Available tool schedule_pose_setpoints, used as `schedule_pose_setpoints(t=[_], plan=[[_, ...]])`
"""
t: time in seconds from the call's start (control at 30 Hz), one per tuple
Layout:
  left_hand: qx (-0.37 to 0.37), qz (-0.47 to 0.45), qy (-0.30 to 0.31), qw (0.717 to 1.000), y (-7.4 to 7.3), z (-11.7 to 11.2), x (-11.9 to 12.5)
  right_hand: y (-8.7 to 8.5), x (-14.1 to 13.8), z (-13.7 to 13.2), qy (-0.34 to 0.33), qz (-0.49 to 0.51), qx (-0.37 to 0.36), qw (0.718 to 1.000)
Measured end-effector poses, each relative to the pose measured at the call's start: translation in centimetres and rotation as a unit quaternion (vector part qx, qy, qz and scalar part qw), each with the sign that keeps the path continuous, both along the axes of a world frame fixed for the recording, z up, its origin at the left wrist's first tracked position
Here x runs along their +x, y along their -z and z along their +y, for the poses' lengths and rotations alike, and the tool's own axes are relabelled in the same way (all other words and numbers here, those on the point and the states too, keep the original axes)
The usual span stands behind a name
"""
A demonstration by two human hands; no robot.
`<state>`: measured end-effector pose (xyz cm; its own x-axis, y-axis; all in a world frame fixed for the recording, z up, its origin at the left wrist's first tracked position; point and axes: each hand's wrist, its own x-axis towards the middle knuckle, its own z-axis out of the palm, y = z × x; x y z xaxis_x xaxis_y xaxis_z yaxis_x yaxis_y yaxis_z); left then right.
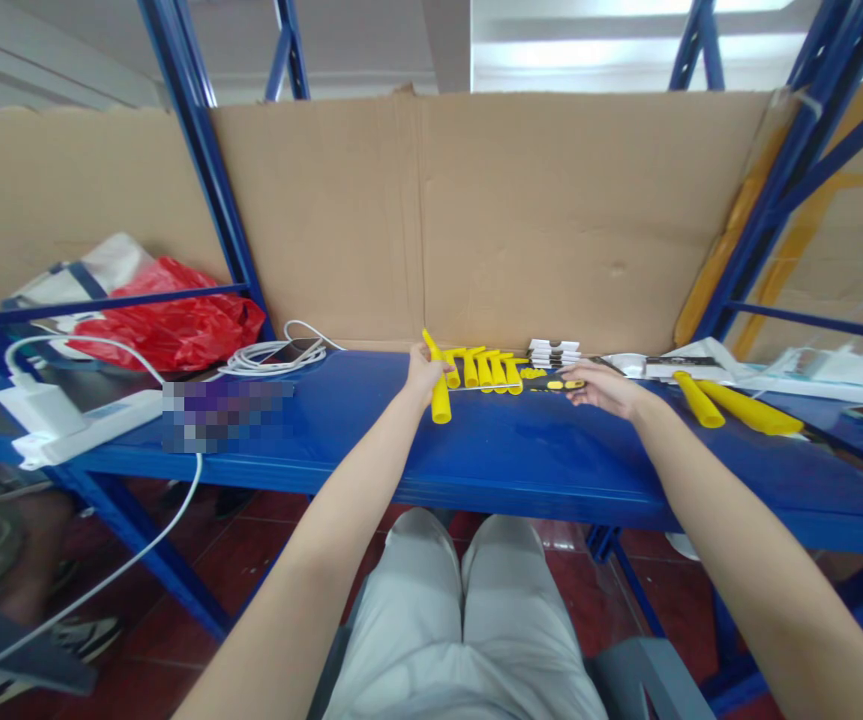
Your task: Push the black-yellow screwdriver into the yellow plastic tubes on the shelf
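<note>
My left hand [425, 374] is closed round a yellow tapered tube [441, 404], held upright with its wide end down. In my right hand [602, 388] is a screwdriver [549, 384] with a black and yellow handle. Its thin metal shaft points left toward the tube; whether the tip touches it I cannot tell. Behind the shaft, several similar yellow tubular pieces [485, 368] lie in a row on the blue table [536, 450]. Small yellow parts [533, 373] lie at the right end of that row.
Two larger yellow tubes [701, 402] lie to the right. White-and-black stacked pieces [553, 352] stand near the cardboard wall [581, 220]. At left are a white power strip [93, 430], coiled white cable [273, 357] and a red plastic bag [176, 318]. Blue rack posts [210, 150] flank the table.
</note>
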<state>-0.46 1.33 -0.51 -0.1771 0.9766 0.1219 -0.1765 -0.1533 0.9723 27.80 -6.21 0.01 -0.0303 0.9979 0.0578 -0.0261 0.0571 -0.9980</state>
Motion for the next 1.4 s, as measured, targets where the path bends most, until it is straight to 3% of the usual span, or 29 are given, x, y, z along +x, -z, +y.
schedule_pose_setpoints(t=[0.13,0.3,0.47,0.63,0.73,0.8,0.9,1.0,1.2,1.4], plan=[[-0.002,-0.001,0.001,1.0,0.0,0.0,0.0,1.1,-1.1,0.0,-0.065,-0.173,0.036,0.982],[-0.018,-0.035,-0.02,0.999,-0.5,0.4,-0.9,1.6,-0.9,1.0,-0.039,-0.298,0.138,0.944],[-0.03,-0.11,-0.055,0.992,-1.4,1.6,-3.5,1.6,0.3,1.4,-0.032,-0.4,0.128,0.907],[-0.068,-0.184,-0.113,0.974,-1.1,2.7,-5.1,0.9,0.0,0.9,-0.037,-0.505,0.094,0.857],[-0.063,-0.197,-0.111,0.972,-0.7,2.8,-4.9,0.8,-2.0,1.2,-0.018,-0.543,0.146,0.827],[-0.057,-0.197,-0.108,0.973,-0.4,2.8,-4.5,0.7,-3.9,1.7,-0.006,-0.578,0.207,0.789],[-0.045,-0.188,-0.103,0.976,-0.1,2.8,-4.1,0.2,-7.6,2.8,-0.048,-0.632,0.25,0.732],[-0.037,-0.186,-0.1,0.977,0.0,2.7,-4.1,-0.5,-11.4,3.8,-0.074,-0.67,0.258,0.693],[-0.032,-0.205,-0.106,0.973,0.1,3.1,-4.3,-0.9,-16.9,5.3,-0.066,-0.714,0.215,0.663],[-0.008,-0.202,-0.127,0.971,0.5,3.9,-4.4,-0.7,-19.0,6.5,-0.073,-0.707,0.201,0.674]])
